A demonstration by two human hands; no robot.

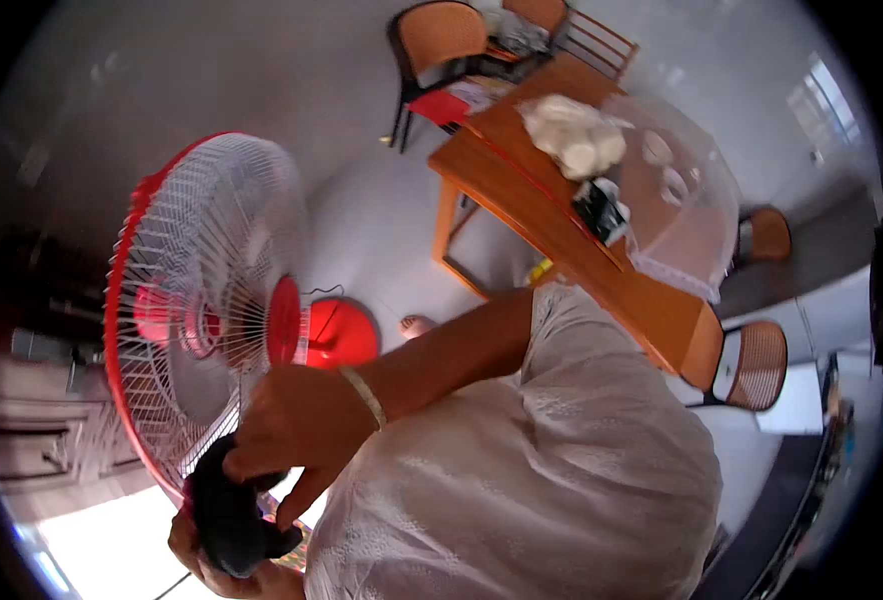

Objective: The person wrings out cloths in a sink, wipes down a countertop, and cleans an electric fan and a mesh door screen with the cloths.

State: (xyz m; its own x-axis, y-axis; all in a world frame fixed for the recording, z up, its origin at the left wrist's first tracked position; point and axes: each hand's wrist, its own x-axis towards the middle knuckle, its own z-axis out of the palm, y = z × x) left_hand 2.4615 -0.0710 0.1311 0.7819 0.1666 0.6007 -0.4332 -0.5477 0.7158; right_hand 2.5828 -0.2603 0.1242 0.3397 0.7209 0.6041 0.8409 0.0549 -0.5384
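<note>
A lumpy black object (231,505), whose kind I cannot make out, is held at the lower left, close beside the fan's rim. My right hand (306,425), with a light bracelet at the wrist, reaches across and grips it from above, fingers bent and thumb lower. From below, my left hand (201,560) wraps its fingers around the same object; part of that hand is hidden behind it. Just beyond both hands stands a fan (196,300) with a white wire cage and red rim, tilted in view. Its red round base (346,335) rests on the floor.
A wooden table (511,205) bears a mesh food cover (686,200), a white bundle in clear plastic (576,135) and a dark packet (599,212). Chairs (441,45) stand around it. A bare foot (416,325) shows near the fan base. Wooden cabinets (36,450) line the left side.
</note>
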